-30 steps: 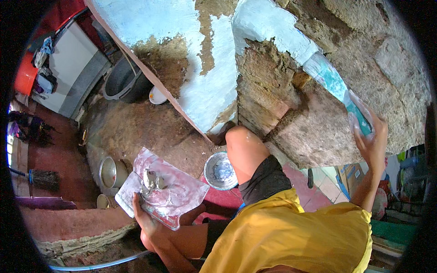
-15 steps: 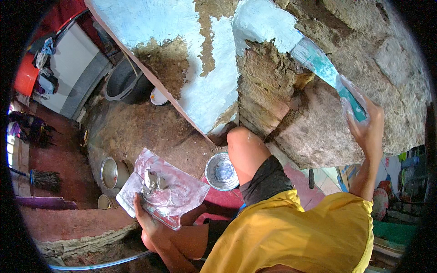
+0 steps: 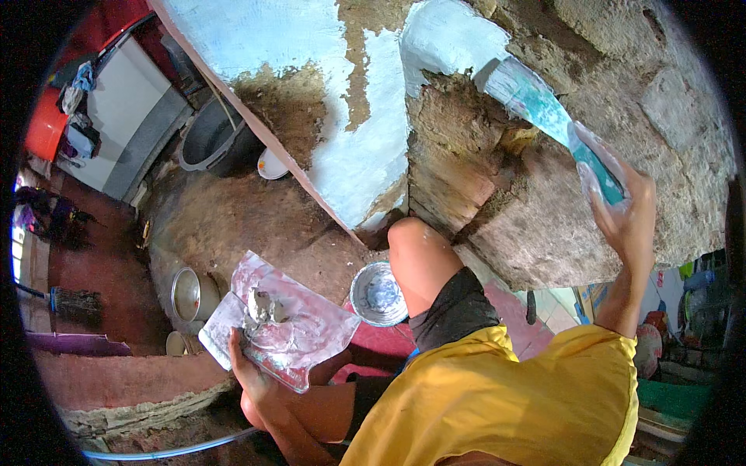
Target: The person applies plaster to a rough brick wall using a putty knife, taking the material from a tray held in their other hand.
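Note:
My right hand (image 3: 618, 190) is closed round the teal handle of a putty knife (image 3: 536, 101). Its wide blade, smeared with white, lies against the rough wall (image 3: 590, 210) at the lower edge of a patch of pale-blue plaster (image 3: 454, 39). In my left hand (image 3: 247, 365) is a plaster-smeared, reddish flat board (image 3: 311, 330), gripped at its near left edge with the thumb on top. A lump of grey-white putty (image 3: 266, 307) sits on the board. Beside my bent knee stands a small bowl (image 3: 379, 295) with whitish residue inside.
Pale-blue plaster partly covers the left wall face (image 3: 365, 163), with bare brown areas showing. A dark tub (image 3: 210, 140) and a small white dish (image 3: 272, 165) stand on the floor behind that wall's edge. Metal pots (image 3: 186, 295) are left of the board; a broom (image 3: 78, 304) lies farther left.
The putty knife and my right hand have shifted slightly left, and the blade edge has moved down along the plaster's margin. My left hand and the board stay nearly still.

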The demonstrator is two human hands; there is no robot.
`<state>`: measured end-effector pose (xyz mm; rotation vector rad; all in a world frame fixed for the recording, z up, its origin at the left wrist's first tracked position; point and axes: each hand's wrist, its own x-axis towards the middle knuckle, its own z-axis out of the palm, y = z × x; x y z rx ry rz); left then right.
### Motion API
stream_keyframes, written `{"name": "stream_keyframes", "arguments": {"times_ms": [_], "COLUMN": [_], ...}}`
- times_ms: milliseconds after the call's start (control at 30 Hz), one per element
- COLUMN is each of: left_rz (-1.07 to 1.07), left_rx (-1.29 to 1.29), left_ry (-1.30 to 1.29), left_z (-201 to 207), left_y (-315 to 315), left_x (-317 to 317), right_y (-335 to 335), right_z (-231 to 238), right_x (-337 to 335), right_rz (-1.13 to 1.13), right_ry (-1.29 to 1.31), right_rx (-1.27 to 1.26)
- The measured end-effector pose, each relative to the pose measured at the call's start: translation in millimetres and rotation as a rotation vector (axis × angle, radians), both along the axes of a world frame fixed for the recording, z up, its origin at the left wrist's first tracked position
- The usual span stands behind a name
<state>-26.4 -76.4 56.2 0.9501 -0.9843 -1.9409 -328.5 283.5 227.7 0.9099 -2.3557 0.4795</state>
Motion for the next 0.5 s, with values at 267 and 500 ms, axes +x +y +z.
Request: {"name": "stream_keyframes", "arguments": {"times_ms": [267, 500], "left_rz": [-0.093, -0.042], "left_rx": [0.172, 0.181], "left_ry": [0.149, 0.129], "left_z": [-2, -8], "left_y": [-4, -4], "left_x": [1, 4], "right_y": [-7, 21], "right_z": [-4, -2], "right_x": [-10, 10], "right_rz": [-0.051, -0.053], "right_ry": [-0.001, -0.081], "right_rx": [-0.008, 0.016]}}
